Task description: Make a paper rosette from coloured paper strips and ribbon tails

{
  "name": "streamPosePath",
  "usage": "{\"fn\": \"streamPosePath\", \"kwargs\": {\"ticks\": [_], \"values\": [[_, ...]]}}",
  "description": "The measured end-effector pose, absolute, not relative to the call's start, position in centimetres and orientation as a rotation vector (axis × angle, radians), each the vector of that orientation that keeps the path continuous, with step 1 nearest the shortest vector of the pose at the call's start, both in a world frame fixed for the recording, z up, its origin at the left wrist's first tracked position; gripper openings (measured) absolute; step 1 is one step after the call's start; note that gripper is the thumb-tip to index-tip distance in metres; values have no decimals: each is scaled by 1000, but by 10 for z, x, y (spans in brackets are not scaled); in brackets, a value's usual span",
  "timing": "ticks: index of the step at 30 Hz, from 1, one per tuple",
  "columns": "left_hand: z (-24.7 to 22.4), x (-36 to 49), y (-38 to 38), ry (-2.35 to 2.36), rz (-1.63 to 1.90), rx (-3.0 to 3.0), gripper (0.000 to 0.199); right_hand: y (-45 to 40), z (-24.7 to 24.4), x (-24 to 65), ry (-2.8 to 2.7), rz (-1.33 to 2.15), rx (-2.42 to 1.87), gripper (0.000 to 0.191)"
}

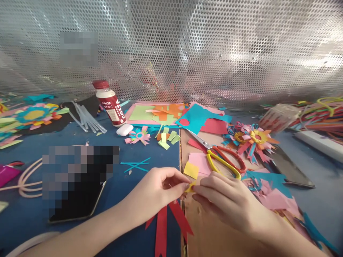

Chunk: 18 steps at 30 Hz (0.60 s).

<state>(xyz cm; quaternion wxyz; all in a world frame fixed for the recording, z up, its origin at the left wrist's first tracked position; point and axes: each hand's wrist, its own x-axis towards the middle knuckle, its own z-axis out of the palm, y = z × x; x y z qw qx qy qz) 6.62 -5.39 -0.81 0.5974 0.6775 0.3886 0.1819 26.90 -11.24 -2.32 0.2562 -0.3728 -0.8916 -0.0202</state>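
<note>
My left hand (160, 191) and my right hand (227, 200) meet near the middle of the view, pinching a small yellow paper piece (189, 187) between their fingertips. Under my left hand, red paper strips (161, 230) with notched ends stick out toward me; their upper part is hidden. Just beyond the fingers lies a yellow paper square (191, 170) on pink paper (200, 162). Scissors (214, 151) with yellow and red handles rest beyond my right hand, blades pointing away to the left.
A red-capped bottle (109, 103) stands at the back left near a white case (124, 130). Paper flowers (138, 135), coloured sheets (198, 116) and scraps lie across the back. A dark tablet-like device (77, 200) is at left, a phone (291, 166) at right. Perforated metal sheeting (171, 46) rises behind.
</note>
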Motion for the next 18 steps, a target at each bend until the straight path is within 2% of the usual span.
{"fn": "streamPosePath", "kwargs": {"ticks": [18], "values": [[-6, 66, -53, 903, 429, 1568, 16, -113, -23, 268, -2433, -34, -1004, 18]]}}
